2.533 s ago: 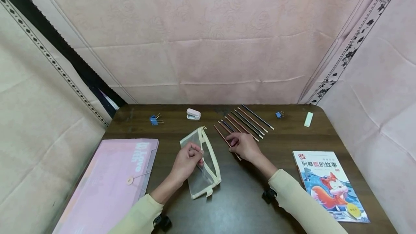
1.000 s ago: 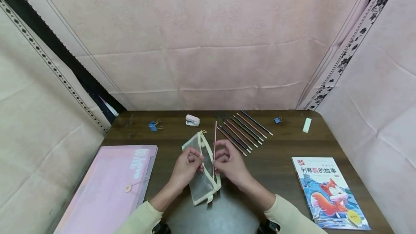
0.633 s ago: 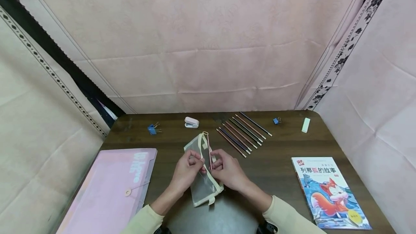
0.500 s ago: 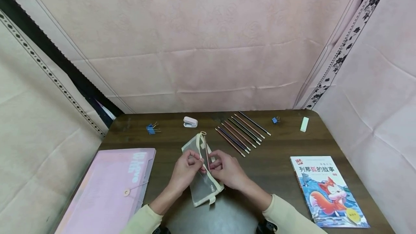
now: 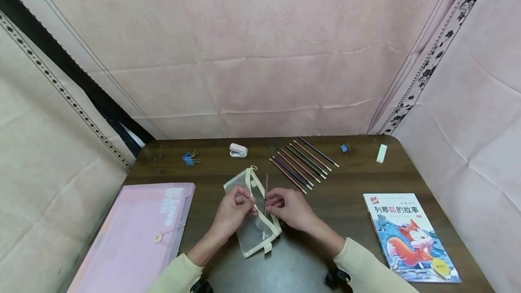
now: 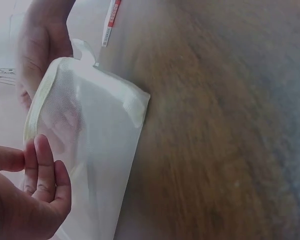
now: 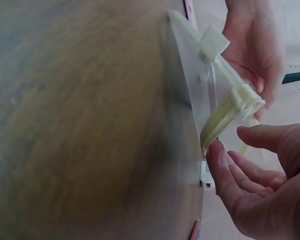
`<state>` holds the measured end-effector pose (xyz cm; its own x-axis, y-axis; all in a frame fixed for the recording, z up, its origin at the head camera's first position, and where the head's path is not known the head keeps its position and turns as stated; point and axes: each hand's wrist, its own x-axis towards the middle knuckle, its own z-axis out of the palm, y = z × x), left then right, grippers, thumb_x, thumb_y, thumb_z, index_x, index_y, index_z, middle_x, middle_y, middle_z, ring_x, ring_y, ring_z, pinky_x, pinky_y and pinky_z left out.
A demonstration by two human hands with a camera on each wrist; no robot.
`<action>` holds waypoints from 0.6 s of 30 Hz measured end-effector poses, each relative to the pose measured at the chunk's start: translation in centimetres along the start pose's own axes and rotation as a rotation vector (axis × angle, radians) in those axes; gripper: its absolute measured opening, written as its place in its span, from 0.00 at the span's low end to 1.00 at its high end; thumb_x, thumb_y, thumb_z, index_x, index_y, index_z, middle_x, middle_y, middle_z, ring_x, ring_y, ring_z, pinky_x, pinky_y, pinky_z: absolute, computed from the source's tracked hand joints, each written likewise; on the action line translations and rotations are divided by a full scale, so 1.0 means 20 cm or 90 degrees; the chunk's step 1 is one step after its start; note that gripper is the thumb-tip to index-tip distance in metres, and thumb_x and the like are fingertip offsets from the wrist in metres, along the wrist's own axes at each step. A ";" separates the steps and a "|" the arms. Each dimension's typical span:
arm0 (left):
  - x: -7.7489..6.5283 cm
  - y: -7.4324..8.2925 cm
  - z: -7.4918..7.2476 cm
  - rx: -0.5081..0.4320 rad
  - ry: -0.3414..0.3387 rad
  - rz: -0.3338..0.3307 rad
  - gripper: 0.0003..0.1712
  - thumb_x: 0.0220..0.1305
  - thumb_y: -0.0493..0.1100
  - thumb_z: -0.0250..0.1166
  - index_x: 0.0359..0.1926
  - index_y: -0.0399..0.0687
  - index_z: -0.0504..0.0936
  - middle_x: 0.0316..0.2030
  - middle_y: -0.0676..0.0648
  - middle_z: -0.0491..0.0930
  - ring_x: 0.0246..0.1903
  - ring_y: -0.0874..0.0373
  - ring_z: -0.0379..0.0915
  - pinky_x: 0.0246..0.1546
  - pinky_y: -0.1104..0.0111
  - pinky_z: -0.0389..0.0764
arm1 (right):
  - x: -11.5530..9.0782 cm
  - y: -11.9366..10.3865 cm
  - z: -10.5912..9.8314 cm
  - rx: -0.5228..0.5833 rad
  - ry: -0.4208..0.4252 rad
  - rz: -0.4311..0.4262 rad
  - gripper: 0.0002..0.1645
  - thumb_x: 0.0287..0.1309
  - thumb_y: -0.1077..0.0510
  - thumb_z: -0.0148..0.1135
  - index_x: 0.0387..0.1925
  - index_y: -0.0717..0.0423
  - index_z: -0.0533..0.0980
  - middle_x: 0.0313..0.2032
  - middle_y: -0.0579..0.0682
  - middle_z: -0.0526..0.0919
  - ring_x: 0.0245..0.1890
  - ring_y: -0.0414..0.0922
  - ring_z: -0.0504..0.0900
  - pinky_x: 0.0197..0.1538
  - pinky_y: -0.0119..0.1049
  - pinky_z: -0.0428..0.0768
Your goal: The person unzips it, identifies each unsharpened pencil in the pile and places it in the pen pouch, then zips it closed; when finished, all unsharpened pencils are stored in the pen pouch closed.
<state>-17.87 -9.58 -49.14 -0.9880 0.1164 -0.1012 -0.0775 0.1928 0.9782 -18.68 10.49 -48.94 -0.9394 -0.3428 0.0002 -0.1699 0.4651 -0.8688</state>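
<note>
A translucent mesh zip pouch (image 5: 251,237) with cream trim slants upright at the middle of the table, its mouth spread. Its left trim is pinched between the thumb and fingers of my left hand (image 5: 235,209), as the left wrist view also shows of the pouch (image 6: 97,125). A reddish pencil (image 5: 266,182) leans in the pouch's mouth, its lower part behind the trim. My right hand (image 5: 291,209) is beside it at the right trim. In the right wrist view, thumb and forefinger stand apart with nothing visible between them, the forefinger (image 7: 225,167) at the zip edge.
Several pencils (image 5: 303,164) lie side by side behind my right hand. At the back are a white stapler (image 5: 238,150), blue binder clips (image 5: 189,158) (image 5: 344,148) and a pale green strip (image 5: 381,153). A pink folder (image 5: 138,234) lies left, a picture book (image 5: 411,238) right.
My right hand took up a pencil from the row, brought it left to the pouch and lowered it into the mouth. The pencil now tilts rightward. My left hand kept its pinch.
</note>
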 end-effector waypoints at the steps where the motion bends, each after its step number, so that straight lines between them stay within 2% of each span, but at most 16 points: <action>1: 0.00 0.00 0.00 -0.004 -0.004 0.001 0.10 0.64 0.40 0.63 0.42 0.42 0.72 0.26 0.38 0.83 0.30 0.44 0.84 0.39 0.58 0.80 | 0.00 0.01 0.01 -0.009 0.008 0.003 0.17 0.55 0.60 0.67 0.48 0.55 0.79 0.36 0.50 0.87 0.31 0.38 0.85 0.29 0.30 0.81; 4: -0.02 0.03 0.00 -0.002 -0.013 -0.003 0.10 0.64 0.39 0.63 0.42 0.41 0.71 0.27 0.35 0.83 0.31 0.43 0.84 0.41 0.56 0.80 | 0.02 0.01 0.03 0.000 0.042 0.029 0.18 0.53 0.59 0.68 0.47 0.54 0.78 0.35 0.49 0.87 0.30 0.39 0.85 0.28 0.31 0.81; 10: -0.02 0.02 0.01 -0.003 -0.032 0.026 0.10 0.63 0.39 0.63 0.41 0.43 0.71 0.26 0.40 0.82 0.28 0.51 0.83 0.39 0.56 0.81 | 0.07 0.01 0.09 0.071 0.120 0.070 0.19 0.48 0.61 0.72 0.43 0.55 0.75 0.35 0.51 0.86 0.30 0.40 0.86 0.26 0.34 0.83; 14: -0.01 -0.01 0.02 -0.001 -0.031 0.029 0.10 0.63 0.40 0.63 0.41 0.44 0.70 0.27 0.40 0.83 0.28 0.52 0.83 0.37 0.56 0.82 | 0.08 0.01 0.11 0.120 0.106 0.061 0.20 0.48 0.63 0.71 0.44 0.54 0.75 0.35 0.51 0.86 0.30 0.40 0.85 0.28 0.36 0.84; 18: -0.01 0.01 0.01 -0.002 -0.027 0.028 0.10 0.63 0.39 0.63 0.42 0.44 0.71 0.28 0.38 0.84 0.28 0.50 0.84 0.38 0.58 0.81 | 0.07 0.00 0.12 0.057 0.071 0.016 0.16 0.51 0.60 0.69 0.43 0.50 0.77 0.33 0.45 0.87 0.30 0.37 0.85 0.32 0.32 0.82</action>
<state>-17.61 -9.34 -49.06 -0.9839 0.1658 -0.0663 -0.0351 0.1843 0.9822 -19.29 8.04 -50.04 -0.9710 -0.2375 0.0290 -0.1240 0.3958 -0.9099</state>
